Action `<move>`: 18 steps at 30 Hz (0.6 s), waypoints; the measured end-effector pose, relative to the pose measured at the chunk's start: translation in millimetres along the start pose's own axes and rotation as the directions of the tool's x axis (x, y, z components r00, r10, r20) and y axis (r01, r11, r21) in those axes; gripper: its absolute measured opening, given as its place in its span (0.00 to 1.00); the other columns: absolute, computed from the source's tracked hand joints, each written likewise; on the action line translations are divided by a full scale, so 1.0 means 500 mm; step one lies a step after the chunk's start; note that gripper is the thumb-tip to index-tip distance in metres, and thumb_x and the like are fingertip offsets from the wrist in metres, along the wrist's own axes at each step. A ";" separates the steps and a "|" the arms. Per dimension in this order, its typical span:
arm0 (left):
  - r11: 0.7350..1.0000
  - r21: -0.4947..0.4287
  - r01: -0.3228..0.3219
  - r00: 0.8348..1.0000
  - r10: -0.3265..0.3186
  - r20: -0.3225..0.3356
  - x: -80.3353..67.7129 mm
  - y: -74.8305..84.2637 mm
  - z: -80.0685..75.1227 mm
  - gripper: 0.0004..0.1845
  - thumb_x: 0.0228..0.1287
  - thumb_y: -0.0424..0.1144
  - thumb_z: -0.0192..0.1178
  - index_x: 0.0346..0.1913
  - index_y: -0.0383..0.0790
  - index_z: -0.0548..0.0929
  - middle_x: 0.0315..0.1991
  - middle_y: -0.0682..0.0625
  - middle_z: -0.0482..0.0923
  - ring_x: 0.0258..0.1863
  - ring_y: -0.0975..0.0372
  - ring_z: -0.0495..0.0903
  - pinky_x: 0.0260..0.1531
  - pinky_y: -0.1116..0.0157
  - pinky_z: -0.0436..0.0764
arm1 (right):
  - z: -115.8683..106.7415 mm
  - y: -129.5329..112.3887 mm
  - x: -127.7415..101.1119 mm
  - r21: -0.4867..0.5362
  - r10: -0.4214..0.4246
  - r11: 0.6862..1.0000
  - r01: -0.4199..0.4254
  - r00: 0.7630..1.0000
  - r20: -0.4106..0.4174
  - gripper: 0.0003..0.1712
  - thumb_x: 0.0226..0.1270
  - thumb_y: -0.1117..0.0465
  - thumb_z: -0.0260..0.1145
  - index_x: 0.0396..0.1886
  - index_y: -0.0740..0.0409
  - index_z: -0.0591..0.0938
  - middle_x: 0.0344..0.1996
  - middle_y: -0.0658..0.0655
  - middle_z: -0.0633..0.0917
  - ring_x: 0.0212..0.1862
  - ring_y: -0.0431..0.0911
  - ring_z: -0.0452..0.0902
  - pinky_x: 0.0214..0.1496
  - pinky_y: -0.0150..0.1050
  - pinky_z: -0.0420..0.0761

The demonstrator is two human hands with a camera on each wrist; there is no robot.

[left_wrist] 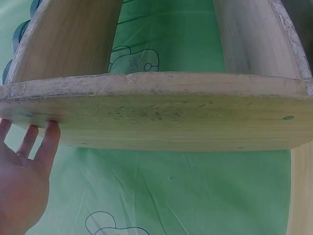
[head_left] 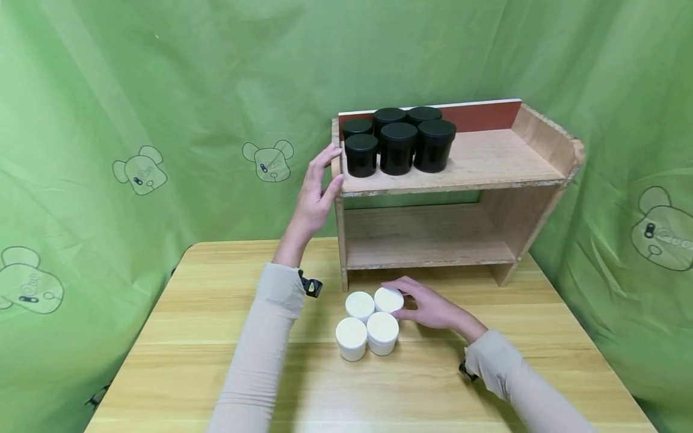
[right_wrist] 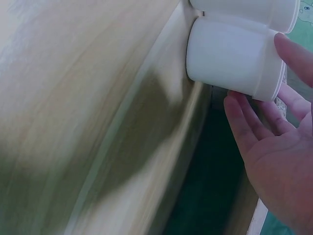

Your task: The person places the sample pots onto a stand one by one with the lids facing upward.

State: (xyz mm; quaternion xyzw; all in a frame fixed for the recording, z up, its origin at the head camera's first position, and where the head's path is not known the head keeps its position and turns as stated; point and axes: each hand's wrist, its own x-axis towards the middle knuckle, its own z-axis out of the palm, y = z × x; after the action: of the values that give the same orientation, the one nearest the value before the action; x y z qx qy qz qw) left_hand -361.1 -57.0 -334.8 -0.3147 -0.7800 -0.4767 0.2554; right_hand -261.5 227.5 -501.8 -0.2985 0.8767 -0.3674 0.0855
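Note:
My right hand point(head_left: 430, 307) holds the back right white jar point(head_left: 387, 299) by its lid, the thumb on one side and fingers on the other. In the right wrist view this jar point(right_wrist: 230, 54) touches a neighbouring white jar point(right_wrist: 242, 10). Three other white jars point(head_left: 352, 338) stand clustered with it on the wooden table point(head_left: 216, 337). Higher up, my left hand point(head_left: 315, 195) touches the left side panel of a wooden shelf point(head_left: 503, 159). Its fingers look extended, with the fingertips point(left_wrist: 51, 128) against the panel's outer face in the left wrist view.
Several black lidded jars point(head_left: 397, 150) stand in two rows at the left of the upper shelf. Below is a lower shelf board point(head_left: 422, 237). A green curtain point(head_left: 206, 78) with bear-head outlines surrounds the table's back and sides.

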 end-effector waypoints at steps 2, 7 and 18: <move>1.000 -0.006 0.001 1.000 -0.001 0.002 0.000 0.000 0.000 0.28 0.81 0.44 0.50 0.78 0.48 0.62 0.83 0.52 0.53 0.81 0.65 0.52 0.82 0.56 0.52 | 0.000 0.001 0.000 -0.001 -0.002 1.000 0.002 1.000 -0.006 0.36 0.68 0.59 0.74 0.73 0.59 0.73 0.63 0.59 0.78 0.63 0.55 0.76 0.65 0.56 0.81; 1.000 -0.010 0.006 1.000 -0.006 0.004 -0.002 0.001 -0.001 0.28 0.81 0.44 0.50 0.79 0.50 0.62 0.83 0.53 0.53 0.81 0.66 0.52 0.82 0.56 0.52 | -0.001 0.001 -0.003 0.017 -0.003 1.000 0.003 1.000 -0.021 0.35 0.67 0.59 0.74 0.72 0.58 0.74 0.61 0.58 0.78 0.61 0.53 0.77 0.64 0.57 0.82; 1.000 -0.010 0.001 1.000 -0.001 0.004 -0.001 0.002 -0.001 0.28 0.81 0.44 0.50 0.79 0.50 0.62 0.83 0.52 0.53 0.81 0.66 0.52 0.82 0.56 0.53 | -0.028 -0.014 -0.010 0.040 -0.017 0.999 0.021 0.996 -0.082 0.36 0.67 0.62 0.74 0.74 0.55 0.73 0.63 0.61 0.77 0.61 0.55 0.77 0.62 0.60 0.83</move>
State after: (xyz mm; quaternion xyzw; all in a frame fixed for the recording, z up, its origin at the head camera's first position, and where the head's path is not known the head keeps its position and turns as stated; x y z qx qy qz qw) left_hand -360.0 -57.2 -334.4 -0.3163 -0.7783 -0.4803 0.2520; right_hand -259.2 234.9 -487.4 -0.2897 0.8689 -0.3980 0.0522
